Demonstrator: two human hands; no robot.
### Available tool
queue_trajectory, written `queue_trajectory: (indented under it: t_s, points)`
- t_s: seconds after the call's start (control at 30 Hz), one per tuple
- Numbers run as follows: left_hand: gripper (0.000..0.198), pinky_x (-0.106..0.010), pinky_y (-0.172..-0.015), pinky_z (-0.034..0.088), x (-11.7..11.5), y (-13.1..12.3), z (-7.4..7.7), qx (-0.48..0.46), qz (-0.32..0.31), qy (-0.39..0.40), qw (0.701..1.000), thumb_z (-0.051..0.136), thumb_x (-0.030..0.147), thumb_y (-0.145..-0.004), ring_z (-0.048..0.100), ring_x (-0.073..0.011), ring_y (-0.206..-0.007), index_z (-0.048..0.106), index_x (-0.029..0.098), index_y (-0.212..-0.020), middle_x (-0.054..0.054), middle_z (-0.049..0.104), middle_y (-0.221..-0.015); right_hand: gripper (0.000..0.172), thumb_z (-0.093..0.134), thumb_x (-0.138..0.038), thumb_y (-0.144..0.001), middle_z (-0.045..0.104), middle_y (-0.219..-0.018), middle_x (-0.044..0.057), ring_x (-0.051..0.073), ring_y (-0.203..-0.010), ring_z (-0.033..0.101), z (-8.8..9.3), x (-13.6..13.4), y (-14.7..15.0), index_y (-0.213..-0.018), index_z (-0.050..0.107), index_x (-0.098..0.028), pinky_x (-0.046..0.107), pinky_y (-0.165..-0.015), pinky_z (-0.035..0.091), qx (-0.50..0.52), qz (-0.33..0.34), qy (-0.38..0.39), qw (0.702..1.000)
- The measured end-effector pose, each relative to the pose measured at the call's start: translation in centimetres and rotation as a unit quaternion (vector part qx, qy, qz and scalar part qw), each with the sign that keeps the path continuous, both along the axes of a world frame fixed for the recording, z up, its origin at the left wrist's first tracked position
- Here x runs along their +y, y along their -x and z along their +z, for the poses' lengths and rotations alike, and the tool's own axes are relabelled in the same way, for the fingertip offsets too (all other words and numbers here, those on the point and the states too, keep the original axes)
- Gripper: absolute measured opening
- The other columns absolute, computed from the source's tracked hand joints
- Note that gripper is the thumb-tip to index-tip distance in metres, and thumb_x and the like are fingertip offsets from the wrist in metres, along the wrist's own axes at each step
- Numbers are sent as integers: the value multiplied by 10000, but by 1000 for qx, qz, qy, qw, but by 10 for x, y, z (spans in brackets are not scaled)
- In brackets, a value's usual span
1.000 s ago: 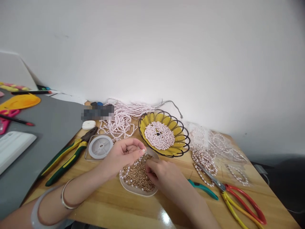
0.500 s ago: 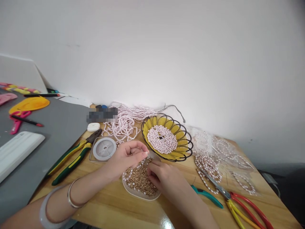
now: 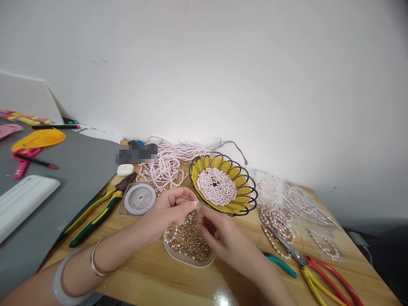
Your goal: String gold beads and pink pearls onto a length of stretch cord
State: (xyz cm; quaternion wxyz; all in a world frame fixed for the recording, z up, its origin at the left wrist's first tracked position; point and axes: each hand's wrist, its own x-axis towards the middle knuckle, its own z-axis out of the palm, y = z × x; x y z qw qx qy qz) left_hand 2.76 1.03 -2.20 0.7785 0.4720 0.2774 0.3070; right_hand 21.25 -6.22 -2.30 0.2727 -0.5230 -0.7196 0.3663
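My left hand (image 3: 175,210) is closed in a pinch above a white bowl (image 3: 188,261) of small gold beads (image 3: 194,240). A strand of pearl beads (image 3: 171,234) hangs from under this hand into the bowl's left side, and a tiny pale bit shows at the thumb tip. Close by on the right, my right hand (image 3: 219,227) has thumb and forefinger drawn together near the left fingertips; whatever it pinches is too small to name. Behind both hands stands a yellow basket (image 3: 245,191) with a black looped wire rim, holding loose pale pink beads (image 3: 216,187).
Left of the bowl lie a thread spool (image 3: 139,199) and green-yellow pliers (image 3: 108,208). Pink bead strands (image 3: 168,159) are heaped behind. To the right are bead strings (image 3: 277,225), clear bags (image 3: 299,197), teal-handled pliers (image 3: 282,264) and red-yellow scissors (image 3: 328,276).
My right hand has risen slightly out of the gold beads, bringing its fingertips nearer the left ones. The left hand has hardly moved.
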Motion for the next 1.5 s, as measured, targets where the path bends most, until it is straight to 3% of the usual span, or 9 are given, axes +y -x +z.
queue_trajectory:
  t_s: [0.17,0.33,0.6,0.7,0.83,1.0,1.13,1.33,1.5]
  points:
    - [248,-193,-423,166,-1,-1,1,-20,-18,18,999,737,379,-860,211,-39,-412,581,186,-853,140,332,-474,255,443,-119,-990,469,-716,-31,141,-670,459,-2,4,11,-756,434,-221,262,-615,362,60,-1,-48,997]
    - [269,-200,-422,161,-2,0,-1,-4,-21,44,999,748,395,-839,214,-42,-405,577,189,-863,138,346,-459,232,551,-199,-999,555,-735,-1,155,-685,517,-5,8,14,-770,591,-202,277,-616,405,126,-58,-115,984]
    - [322,-207,-418,102,-5,-2,-2,-16,-45,116,992,812,424,-785,118,-36,-405,604,186,-848,150,288,-433,17,784,-229,-864,718,-741,13,153,-561,709,-14,10,11,-868,799,-235,267,-515,597,353,-160,-134,912]
    - [345,-206,-400,73,-6,-2,-2,-22,-48,156,986,851,416,-754,79,-35,-402,611,190,-855,158,262,-431,41,830,-212,-813,748,-665,5,171,-561,741,-12,10,12,-822,795,-234,263,-528,628,392,-202,-132,888]
    - [397,-203,-377,53,-9,-2,-6,-30,-58,195,979,889,429,-721,68,-41,-396,616,202,-899,165,243,-431,22,820,-229,-831,797,-730,34,186,-594,770,-9,9,12,-819,802,-234,259,-528,627,407,-252,-167,862]
    - [433,-194,-377,41,-15,-4,-10,-23,-58,220,973,913,434,-695,74,-35,-402,600,205,-885,160,266,-460,82,796,-294,-871,721,-663,1,160,-523,723,-8,8,17,-816,794,-233,250,-477,594,398,-234,-193,866]
    - [440,-186,-388,53,-16,-5,-9,-36,-49,229,971,917,424,-691,60,-30,-414,607,190,-898,161,256,-481,90,804,-316,-870,748,-712,17,161,-532,726,-11,6,22,-852,794,-228,291,-524,647,404,-206,-192,871]
    - [517,-187,-384,38,-16,-4,-9,-21,-33,248,968,932,479,-659,50,-40,-422,563,214,-907,167,232,-465,70,802,-179,-855,786,-779,34,194,-667,773,-13,2,23,-844,758,-233,320,-609,668,410,-206,-213,863]
    - [558,-177,-366,47,-18,-5,-8,-25,-27,258,965,951,490,-624,51,-38,-411,542,223,-893,171,245,-454,144,768,-113,-868,738,-816,37,197,-755,714,-7,-2,22,-800,711,-226,342,-678,602,280,-179,-305,893]
